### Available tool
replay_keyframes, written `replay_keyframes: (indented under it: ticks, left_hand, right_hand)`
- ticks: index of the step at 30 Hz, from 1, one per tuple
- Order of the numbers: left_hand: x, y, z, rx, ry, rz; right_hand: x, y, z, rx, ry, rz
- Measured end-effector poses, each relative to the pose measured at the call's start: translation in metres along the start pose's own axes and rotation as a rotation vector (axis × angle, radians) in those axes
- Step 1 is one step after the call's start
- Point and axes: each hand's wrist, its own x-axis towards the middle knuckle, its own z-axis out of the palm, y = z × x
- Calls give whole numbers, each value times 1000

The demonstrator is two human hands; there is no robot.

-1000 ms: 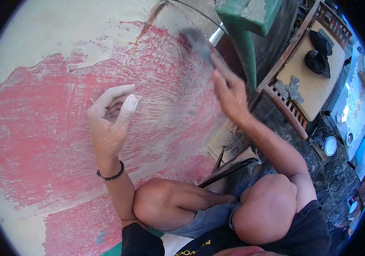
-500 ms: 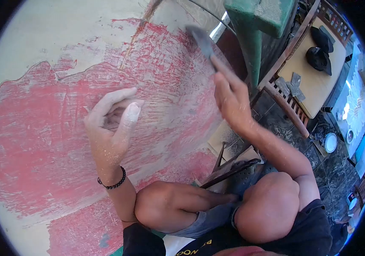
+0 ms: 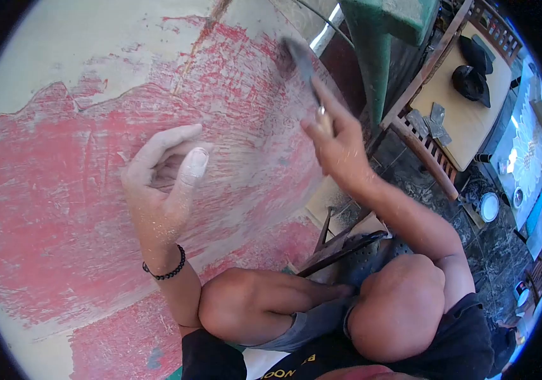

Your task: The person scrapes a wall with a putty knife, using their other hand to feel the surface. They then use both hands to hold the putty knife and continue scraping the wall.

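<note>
My right hand (image 3: 340, 142) is wrapped round the handle of a scraper (image 3: 301, 62), with the index finger stretched along it. Its dark metal blade lies at the upper right part of a large curved surface (image 3: 62, 196), over patchy red and whitish paint. The scraper's pale handle end shows between thumb and palm. My left hand (image 3: 164, 164), coated in white dust, hovers over the red area with fingers loosely curved and thumb apart, holding nothing. A black bead bracelet circles that wrist.
A green post (image 3: 372, 63) stands just right of the blade. Beyond it is a wooden bench (image 3: 473, 120) bearing dark caps (image 3: 472, 85) and several small grey plates (image 3: 434, 123). An open white tub (image 3: 489, 207) sits on the dark tiled floor. My bent knees are below.
The right hand has turned slightly and shifted a little left, so the scraper's handle end now shows. The left hand stays nearly in place.
</note>
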Motion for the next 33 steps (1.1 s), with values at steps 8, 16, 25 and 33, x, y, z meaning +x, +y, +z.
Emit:
replay_keyframes:
  ticks: [8,16,25,33]
  left_hand:
    - [1,-5,1,-51,46,9]
    - [1,-3,-3,-8,-7,8]
    - [0,-7,-3,-35,15,27]
    - [-1,-7,-3,-29,3,12]
  right_hand:
    - [-24,20,7,-192,-76,-23]
    - [-24,17,8,-260,-55,-97]
    - [-21,15,-2,-316,-93,-76]
    - [54,32,-33,-311,60,-251]
